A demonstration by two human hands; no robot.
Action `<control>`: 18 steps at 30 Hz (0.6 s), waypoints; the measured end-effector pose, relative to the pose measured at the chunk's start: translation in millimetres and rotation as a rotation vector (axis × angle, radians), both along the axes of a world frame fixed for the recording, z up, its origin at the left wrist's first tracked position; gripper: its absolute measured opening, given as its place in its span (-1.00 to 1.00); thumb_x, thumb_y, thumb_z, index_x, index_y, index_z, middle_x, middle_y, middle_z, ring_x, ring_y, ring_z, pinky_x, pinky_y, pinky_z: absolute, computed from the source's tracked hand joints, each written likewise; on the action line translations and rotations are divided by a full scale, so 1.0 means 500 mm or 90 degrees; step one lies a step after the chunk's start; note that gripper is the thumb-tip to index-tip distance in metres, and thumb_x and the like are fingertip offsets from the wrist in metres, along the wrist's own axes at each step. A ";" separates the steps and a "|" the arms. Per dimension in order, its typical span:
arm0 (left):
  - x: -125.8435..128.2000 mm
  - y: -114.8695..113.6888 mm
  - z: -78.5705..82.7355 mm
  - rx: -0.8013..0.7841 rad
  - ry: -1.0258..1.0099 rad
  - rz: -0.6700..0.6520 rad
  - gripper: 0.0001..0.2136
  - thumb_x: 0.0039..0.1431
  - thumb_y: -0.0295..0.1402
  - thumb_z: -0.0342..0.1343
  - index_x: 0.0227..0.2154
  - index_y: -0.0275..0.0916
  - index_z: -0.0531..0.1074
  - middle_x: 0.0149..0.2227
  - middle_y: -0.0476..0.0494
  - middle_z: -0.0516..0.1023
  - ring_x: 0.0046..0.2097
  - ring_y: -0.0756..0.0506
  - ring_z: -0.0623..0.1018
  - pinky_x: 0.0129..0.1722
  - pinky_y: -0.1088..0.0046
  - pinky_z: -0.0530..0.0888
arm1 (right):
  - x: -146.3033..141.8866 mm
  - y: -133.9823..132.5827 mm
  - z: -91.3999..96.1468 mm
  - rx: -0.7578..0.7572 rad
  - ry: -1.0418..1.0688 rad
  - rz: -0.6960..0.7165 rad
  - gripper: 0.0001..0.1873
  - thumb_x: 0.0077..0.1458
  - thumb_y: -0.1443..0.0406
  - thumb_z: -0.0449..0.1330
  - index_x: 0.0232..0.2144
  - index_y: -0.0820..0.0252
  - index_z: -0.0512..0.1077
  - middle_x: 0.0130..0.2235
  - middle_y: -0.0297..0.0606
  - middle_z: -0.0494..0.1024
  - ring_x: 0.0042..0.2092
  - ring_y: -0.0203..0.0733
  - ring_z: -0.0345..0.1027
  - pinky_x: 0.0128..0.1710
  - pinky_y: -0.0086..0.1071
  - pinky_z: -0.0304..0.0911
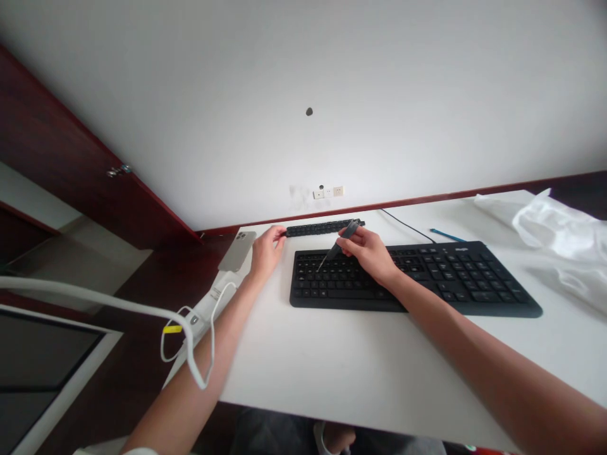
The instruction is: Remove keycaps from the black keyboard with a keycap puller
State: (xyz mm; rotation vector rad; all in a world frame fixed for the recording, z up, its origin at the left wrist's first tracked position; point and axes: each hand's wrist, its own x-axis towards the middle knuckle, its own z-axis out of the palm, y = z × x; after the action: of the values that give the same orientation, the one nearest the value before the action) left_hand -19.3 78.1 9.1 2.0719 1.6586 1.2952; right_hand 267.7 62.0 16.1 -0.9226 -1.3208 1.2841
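Observation:
My right hand (367,251) grips a dark grey-handled tool (344,237) with a thin metal tip. The tip slants down to the left over the letter keys of a black keyboard (351,294); whether it touches them I cannot tell. Some spots near the middle of the keyboard look bare of keycaps. Behind it lies a long row of loose black keycaps (320,228). At the left end of that row my left hand (268,249) has its thumb and fingers pinched together on what looks like a small black keycap (284,234).
A phone (238,251) lies at the table's left edge, near a white power strip (208,309) with a looped white cable (142,308). A blue pen-like stick (446,235) is behind the keyboard. Crumpled white plastic (554,221) covers the right side. Wall sockets (328,193) are behind the table.

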 end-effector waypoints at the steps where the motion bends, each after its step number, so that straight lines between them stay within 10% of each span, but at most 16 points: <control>1: -0.004 -0.002 -0.004 0.013 0.083 -0.026 -0.82 0.30 -0.48 0.17 -0.09 -0.15 0.56 -0.05 -0.14 0.68 -0.05 -0.12 0.67 0.07 0.28 0.57 | 0.000 0.000 0.000 -0.002 0.000 0.004 -0.64 0.05 0.10 0.42 -0.22 0.20 0.49 -0.36 -0.28 0.55 -0.36 -0.22 0.37 -0.34 -0.31 0.29; 18: -0.011 0.000 -0.021 0.027 0.268 -0.007 -0.84 0.31 -0.51 0.18 -0.17 -0.12 0.59 -0.15 -0.08 0.61 -0.09 -0.13 0.60 -0.02 0.32 0.52 | 0.000 -0.006 0.008 -0.018 -0.019 0.000 -0.62 0.04 0.08 0.43 -0.22 0.19 0.49 -0.35 -0.26 0.56 -0.35 -0.19 0.39 -0.31 -0.29 0.32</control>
State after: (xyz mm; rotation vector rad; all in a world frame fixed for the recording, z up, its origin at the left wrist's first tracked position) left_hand -24.9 78.0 -1.3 2.5073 1.7804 0.9415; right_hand 267.5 59.0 20.2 -0.9648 -1.3291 1.2971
